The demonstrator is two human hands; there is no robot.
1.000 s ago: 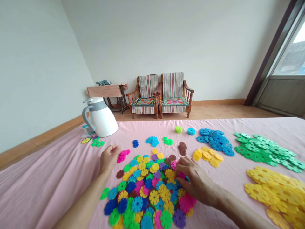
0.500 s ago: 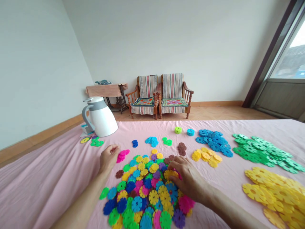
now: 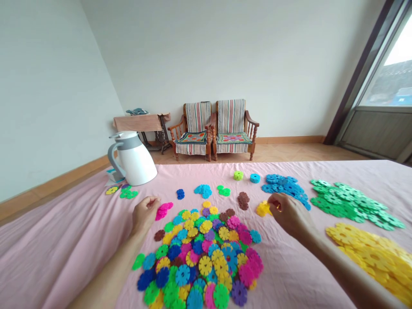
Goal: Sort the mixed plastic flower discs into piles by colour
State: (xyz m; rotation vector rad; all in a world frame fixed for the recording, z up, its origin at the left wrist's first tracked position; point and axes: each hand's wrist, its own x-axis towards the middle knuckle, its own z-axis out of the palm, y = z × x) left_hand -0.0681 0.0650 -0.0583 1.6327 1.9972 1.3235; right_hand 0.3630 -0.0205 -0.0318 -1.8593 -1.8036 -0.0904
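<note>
A mixed heap of coloured snowflake discs (image 3: 206, 253) lies on the pink cloth in front of me. My right hand (image 3: 289, 213) hovers over the small yellow pile (image 3: 263, 209) to the right of the heap, fingers pinched on a yellow disc. My left hand (image 3: 144, 213) rests on the cloth at the heap's upper left. Its fingers are curled and nothing shows in them. It sits beside a small pink pile (image 3: 164, 210).
Sorted piles lie further out: brown (image 3: 243, 200), blue (image 3: 285, 185), green (image 3: 350, 202), a big yellow one (image 3: 370, 251), light blue (image 3: 203, 190). A white jug (image 3: 133, 159) stands at the far left. Two wooden chairs (image 3: 214, 128) stand by the wall.
My right hand has left the mixed heap and moved right and away to the small yellow pile, carrying a yellow disc. The left hand has stayed put.
</note>
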